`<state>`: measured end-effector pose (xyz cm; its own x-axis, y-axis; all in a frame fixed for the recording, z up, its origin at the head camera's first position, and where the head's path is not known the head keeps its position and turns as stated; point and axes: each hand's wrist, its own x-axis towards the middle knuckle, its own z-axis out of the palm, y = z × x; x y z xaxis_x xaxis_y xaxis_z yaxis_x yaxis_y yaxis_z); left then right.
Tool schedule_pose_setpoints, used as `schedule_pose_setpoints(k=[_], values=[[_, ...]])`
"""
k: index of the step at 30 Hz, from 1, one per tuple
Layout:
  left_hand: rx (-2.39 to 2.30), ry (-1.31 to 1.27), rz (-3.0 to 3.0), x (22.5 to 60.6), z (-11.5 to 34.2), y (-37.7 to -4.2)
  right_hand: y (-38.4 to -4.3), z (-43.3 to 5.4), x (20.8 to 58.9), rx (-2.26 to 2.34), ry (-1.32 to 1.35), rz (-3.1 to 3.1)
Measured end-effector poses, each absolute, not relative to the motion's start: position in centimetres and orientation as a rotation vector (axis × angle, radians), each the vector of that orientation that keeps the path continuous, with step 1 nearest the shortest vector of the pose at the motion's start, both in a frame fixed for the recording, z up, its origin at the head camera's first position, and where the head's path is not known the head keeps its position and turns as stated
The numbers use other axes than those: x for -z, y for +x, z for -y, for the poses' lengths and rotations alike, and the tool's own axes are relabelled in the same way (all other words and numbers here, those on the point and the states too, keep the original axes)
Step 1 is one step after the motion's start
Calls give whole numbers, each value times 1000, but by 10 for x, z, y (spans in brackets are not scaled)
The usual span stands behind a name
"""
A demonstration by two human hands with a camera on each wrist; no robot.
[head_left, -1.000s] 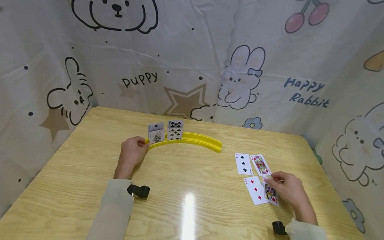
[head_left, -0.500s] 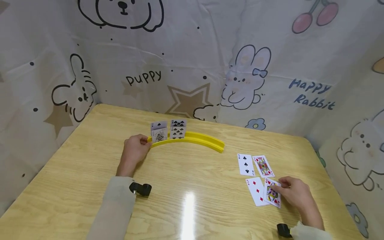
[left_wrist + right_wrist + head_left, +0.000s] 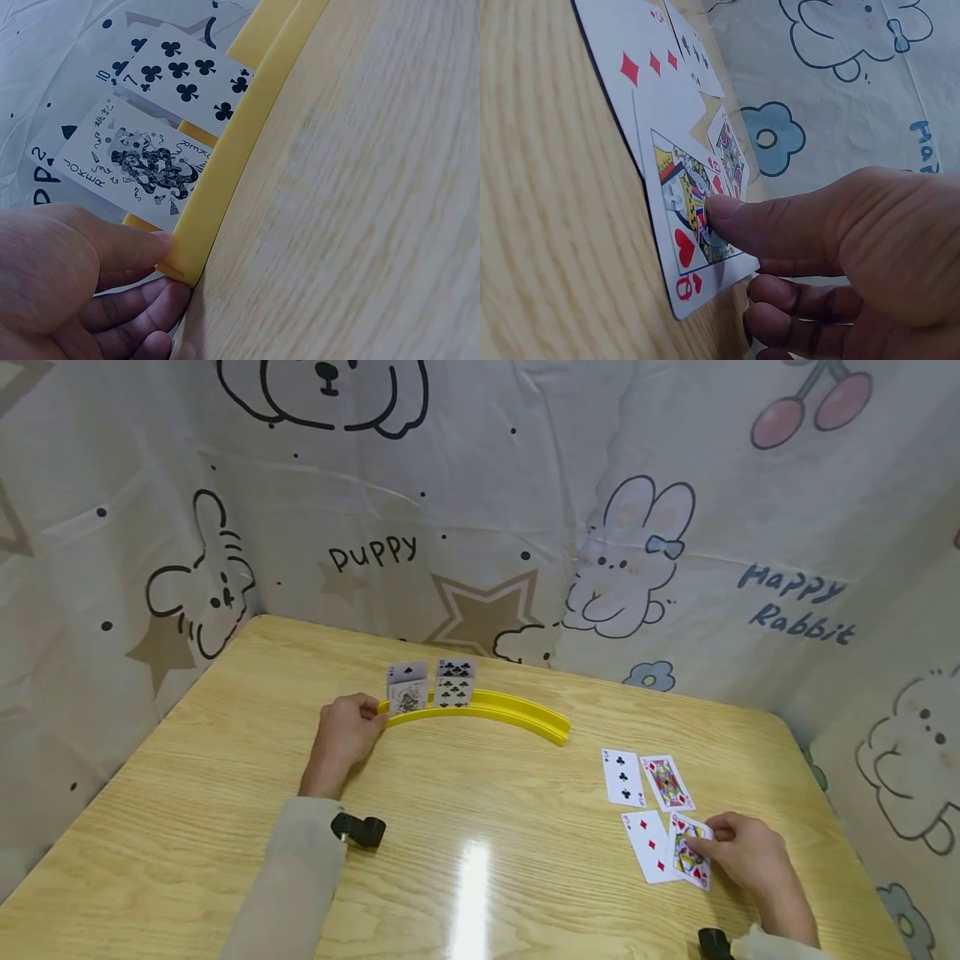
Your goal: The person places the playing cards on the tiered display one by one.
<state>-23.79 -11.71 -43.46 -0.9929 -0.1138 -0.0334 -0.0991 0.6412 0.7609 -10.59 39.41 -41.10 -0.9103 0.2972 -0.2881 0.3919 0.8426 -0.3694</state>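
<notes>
In the head view, my left hand [image 3: 348, 735] pinches the left end of a curved yellow card holder [image 3: 517, 710]. Close up, the thumb lies on the holder's end with fingers beneath. Upright in its groove stand a joker [image 3: 135, 165] before a two of spades [image 3: 58, 142], and a seven of clubs [image 3: 180, 71] before a ten of clubs [image 3: 126, 69]. At the right, my right hand [image 3: 753, 856] pinches a queen of hearts [image 3: 684, 860], thumb on its face and fingers at its edge. The queen overlaps a three of diamonds [image 3: 647, 843].
Face up beyond the queen lie a three of clubs [image 3: 622, 777] and a face card of diamonds [image 3: 667, 783]. Behind the wooden table [image 3: 487, 810] hangs a patterned cloth [image 3: 465, 485]. The holder's right half has no cards in it.
The right hand has shifted right, its thumb going from the queen's top corner to its middle. The queen shows more of its face. The left hand keeps its grip; the head view has swung slightly left.
</notes>
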Motion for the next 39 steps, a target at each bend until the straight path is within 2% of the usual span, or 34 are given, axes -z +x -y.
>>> schedule_pose_setpoints(k=[9, 39], values=[[1310, 158, 2820, 433, 117, -239, -104, -394, 412, 699, 546, -2795], [1308, 181, 2817, 436, 118, -238, -102, -392, 394, 891, 239, -2762]])
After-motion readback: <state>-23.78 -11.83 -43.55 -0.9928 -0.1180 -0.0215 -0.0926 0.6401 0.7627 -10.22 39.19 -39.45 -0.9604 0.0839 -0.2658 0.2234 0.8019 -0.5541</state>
